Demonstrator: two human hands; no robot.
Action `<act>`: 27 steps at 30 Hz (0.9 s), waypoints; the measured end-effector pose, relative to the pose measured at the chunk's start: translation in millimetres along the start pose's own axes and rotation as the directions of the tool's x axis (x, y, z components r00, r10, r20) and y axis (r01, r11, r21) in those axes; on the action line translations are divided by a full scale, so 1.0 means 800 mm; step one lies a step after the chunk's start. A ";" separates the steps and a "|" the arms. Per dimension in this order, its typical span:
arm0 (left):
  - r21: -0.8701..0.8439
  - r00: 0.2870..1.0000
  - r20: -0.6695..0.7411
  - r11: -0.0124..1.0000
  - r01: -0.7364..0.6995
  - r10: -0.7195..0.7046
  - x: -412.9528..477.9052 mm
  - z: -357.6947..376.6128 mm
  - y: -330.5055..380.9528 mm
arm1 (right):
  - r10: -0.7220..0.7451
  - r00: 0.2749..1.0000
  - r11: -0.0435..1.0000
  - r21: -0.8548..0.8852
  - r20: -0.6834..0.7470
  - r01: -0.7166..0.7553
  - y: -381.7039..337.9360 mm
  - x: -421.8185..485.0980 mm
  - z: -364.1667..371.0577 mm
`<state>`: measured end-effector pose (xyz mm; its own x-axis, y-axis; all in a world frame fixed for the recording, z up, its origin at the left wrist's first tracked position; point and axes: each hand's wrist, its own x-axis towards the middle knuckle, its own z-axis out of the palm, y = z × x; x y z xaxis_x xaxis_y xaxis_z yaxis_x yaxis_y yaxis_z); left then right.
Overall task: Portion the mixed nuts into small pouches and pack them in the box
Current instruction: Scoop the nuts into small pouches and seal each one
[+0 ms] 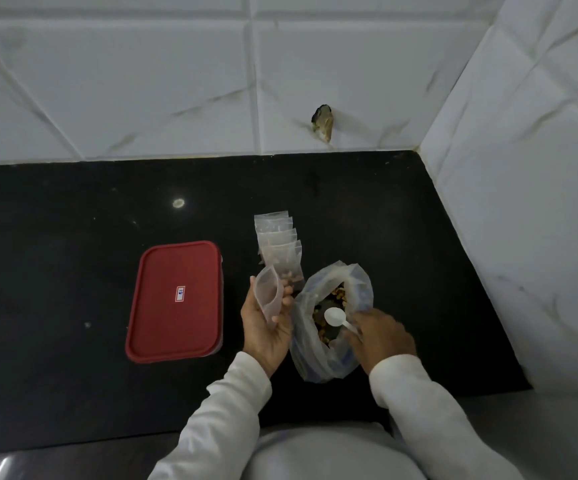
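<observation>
Above black counter (73,237), left hand (267,327) cups pouch (268,292), right hand (381,336) pinches spoon (334,317).

counter (73,220): black, polished, glinting
box lid (175,301): red plastic, smooth, dull sheen
pouch (268,292): thin clear plastic
bag (329,358): translucent film, crinkled
spoon (333,316): white plastic
your sleeves (232,410): white cloth, matt

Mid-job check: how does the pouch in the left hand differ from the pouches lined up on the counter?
The held pouch looks empty; the lined-up pouches show nuts inside, plainest in the nearest. The held pouch is gripped by the left hand, mouth spread open; the lined-up pouches lie overlapping on the counter. Both are small clear plastic.
</observation>
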<state>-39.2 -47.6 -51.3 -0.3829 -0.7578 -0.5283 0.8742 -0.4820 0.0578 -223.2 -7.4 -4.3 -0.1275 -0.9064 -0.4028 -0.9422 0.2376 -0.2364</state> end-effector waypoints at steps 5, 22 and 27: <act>0.016 1.000 -0.014 1.000 0.014 -0.013 -0.006 -0.010 -0.010 | 0.030 0.999 0.999 -0.036 0.039 -0.029 0.009 0.013 0.003; 0.330 0.976 -0.176 0.942 -0.065 0.129 -0.027 -0.040 -0.045 | -0.080 0.995 0.994 0.080 0.054 0.076 -0.003 0.020 -0.008; 0.461 0.959 -0.174 0.879 -0.123 0.225 -0.019 -0.040 -0.051 | -0.139 0.985 0.964 0.243 0.101 0.111 0.006 0.008 0.009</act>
<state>-59.4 -2.7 -72.8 -0.1181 -0.7584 -0.6410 0.6779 -0.5333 0.5060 -226.7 -9.5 -14.4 0.0367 -0.8909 -0.4528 -0.8470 0.2127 -0.4872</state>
